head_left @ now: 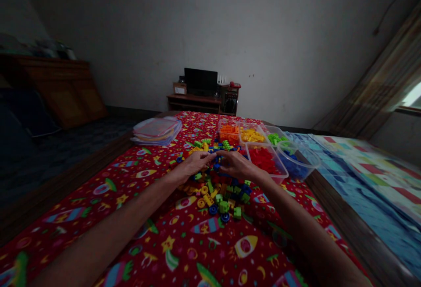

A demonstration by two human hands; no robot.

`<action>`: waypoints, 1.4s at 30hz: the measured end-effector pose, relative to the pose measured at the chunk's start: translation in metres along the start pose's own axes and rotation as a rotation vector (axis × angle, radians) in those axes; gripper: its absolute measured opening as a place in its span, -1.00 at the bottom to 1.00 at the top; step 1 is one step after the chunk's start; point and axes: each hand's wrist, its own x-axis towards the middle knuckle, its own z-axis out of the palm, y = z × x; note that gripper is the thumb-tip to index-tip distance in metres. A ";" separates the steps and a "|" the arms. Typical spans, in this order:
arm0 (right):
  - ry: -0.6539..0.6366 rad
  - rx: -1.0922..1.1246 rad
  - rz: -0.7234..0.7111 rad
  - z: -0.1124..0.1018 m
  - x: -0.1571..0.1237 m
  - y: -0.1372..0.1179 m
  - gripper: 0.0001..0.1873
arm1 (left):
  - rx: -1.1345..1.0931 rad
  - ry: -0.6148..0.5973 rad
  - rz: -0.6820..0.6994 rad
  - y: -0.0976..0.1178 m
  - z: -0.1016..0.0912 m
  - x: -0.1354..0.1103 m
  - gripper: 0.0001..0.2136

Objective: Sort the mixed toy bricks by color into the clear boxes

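Loose plastic toy bricks point(224, 207) in green, yellow, blue and orange lie in a pile on a red patterned cloth point(177, 239). My left hand point(197, 163) is over the pile, fingers closed and pointing right; what they hold is hidden. Facing it, my right hand point(236, 164) has its fingers curled around a small blue toy brick point(217, 160), close to the left fingertips. Clear containers stand just right of the hands: one with red bricks point(263, 159), one with yellow bricks point(251, 135), one with orange bricks point(229, 132).
Green bricks point(276, 139) fill another tub, and a round tub point(312, 162) holds blue bricks. Stacked lids point(156, 130) lie at the left of the cloth. Beyond the far end stands a desk with a monitor point(201, 81). A bed with blue bedding point(355, 182) is on the right.
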 end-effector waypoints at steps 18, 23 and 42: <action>0.523 0.104 0.232 -0.070 -0.020 0.031 -0.63 | 0.201 -0.063 0.218 -0.002 -0.006 0.006 -0.63; 0.714 -0.494 0.534 -0.115 -0.067 0.080 -0.55 | 0.476 -0.079 0.465 -0.001 0.005 0.001 -0.79; -0.060 -0.422 0.203 -0.019 -0.026 0.005 -0.59 | 0.737 0.028 0.449 -0.006 0.002 0.002 -0.88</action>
